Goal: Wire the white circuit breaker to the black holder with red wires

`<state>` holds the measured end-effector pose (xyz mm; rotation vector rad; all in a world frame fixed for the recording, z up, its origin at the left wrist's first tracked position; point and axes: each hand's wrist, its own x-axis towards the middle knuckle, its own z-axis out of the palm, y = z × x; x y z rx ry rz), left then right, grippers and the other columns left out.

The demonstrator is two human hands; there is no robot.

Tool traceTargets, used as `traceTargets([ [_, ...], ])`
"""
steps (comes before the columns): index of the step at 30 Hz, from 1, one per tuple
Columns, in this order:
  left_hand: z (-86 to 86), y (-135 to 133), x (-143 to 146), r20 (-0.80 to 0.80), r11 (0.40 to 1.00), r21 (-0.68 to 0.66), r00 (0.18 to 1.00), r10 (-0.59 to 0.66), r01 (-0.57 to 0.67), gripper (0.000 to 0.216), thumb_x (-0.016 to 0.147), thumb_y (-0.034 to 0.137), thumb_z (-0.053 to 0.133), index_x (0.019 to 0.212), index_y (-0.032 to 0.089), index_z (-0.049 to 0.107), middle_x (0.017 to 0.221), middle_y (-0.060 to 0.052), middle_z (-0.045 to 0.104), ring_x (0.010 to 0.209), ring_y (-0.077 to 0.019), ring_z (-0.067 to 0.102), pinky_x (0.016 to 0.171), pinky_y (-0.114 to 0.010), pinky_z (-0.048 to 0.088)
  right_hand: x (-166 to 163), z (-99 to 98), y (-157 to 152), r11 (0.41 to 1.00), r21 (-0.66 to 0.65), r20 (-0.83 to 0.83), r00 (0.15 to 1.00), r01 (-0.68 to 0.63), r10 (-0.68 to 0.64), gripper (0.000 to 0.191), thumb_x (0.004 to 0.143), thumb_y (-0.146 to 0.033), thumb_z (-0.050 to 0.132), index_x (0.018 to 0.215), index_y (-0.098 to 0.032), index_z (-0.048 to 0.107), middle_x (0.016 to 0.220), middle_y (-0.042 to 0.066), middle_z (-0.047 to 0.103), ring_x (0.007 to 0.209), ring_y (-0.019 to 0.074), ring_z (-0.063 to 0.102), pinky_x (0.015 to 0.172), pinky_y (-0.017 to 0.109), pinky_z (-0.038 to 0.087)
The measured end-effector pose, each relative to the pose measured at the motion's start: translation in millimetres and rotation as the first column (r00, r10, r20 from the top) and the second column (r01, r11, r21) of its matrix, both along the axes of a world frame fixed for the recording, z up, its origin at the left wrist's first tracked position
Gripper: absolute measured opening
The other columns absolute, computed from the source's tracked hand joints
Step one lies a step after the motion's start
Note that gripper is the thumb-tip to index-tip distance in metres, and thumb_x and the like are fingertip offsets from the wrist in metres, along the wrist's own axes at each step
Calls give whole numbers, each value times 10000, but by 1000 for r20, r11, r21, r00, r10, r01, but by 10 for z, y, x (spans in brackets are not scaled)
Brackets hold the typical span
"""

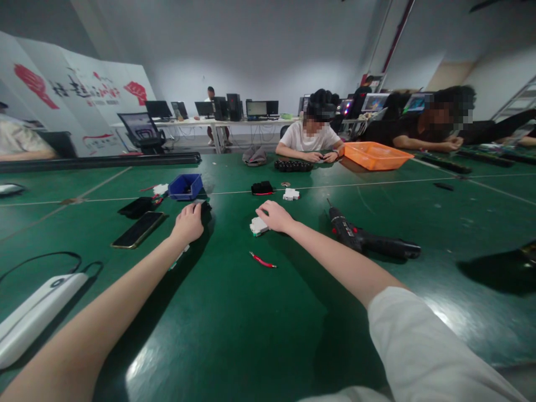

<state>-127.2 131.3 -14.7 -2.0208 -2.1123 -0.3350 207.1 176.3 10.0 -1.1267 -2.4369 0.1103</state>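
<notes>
My left hand [188,221] reaches out over the green table [234,312], its fingers curled round a black part [205,210]. My right hand [274,215] lies on a small white plastic part [257,226], fingers bent down over it. A short red wire [262,260] lies on the table between my two arms. A second white part [291,194] and a black part [262,188] sit a little farther out.
A black electric screwdriver [368,238] lies right of my right arm. A phone [138,229], a blue bin [185,186] and a white power bank [33,315] are on the left. An orange tray [376,155] and seated people are across the table.
</notes>
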Motion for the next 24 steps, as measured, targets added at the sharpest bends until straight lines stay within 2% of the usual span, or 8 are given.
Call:
traceTargets([
  [6, 51, -92, 68, -56, 1000, 14, 998, 3, -2, 730, 820, 151, 447, 1541, 91, 353, 1510, -244, 410, 1415, -397, 376, 1097, -562, 420, -47, -63, 508, 987, -16, -25, 986, 163, -163, 340, 1040, -366, 437, 1060, -142, 692, 1179, 143, 658, 1132, 252, 574, 1006, 380, 439],
  [11, 107, -144, 105, -24, 999, 31, 999, 21, -20, 692, 833, 118, 428, 1523, 113, 385, 1511, -221, 426, 1420, -368, 383, 1102, -532, 423, -134, -153, 775, 974, -52, -3, 975, 220, -220, 347, 1002, -340, 488, 1231, -120, 627, 1319, 174, 618, 1226, 298, 533, 1034, 442, 424],
  [15, 111, -153, 107, 19, 999, 27, 999, 25, -26, 681, 842, 100, 412, 1523, 105, 389, 1530, -212, 415, 1434, -353, 370, 1115, -527, 409, -128, -241, 871, 967, -104, 58, 972, 234, -229, 470, 990, -389, 506, 1372, -119, 549, 1437, 189, 563, 1340, 318, 471, 1096, 491, 378],
  [20, 101, -175, 99, 43, 999, 33, 999, 18, -19, 660, 869, 103, 395, 1529, 124, 399, 1519, -193, 436, 1429, -343, 376, 1134, -509, 382, -114, -291, 915, 959, -131, 147, 962, 249, -230, 597, 1004, -454, 444, 1520, -154, 416, 1625, 161, 367, 1486, 322, 302, 1179, 537, 264],
  [24, 122, -183, 105, 70, 999, 27, 997, 18, -20, 654, 877, 107, 393, 1530, 134, 408, 1504, -192, 450, 1415, -342, 388, 1137, -514, 368, -122, -278, 890, 956, -130, 176, 955, 264, -240, 603, 1004, -468, 415, 1522, -159, 409, 1602, 159, 399, 1459, 333, 332, 1167, 537, 272],
])
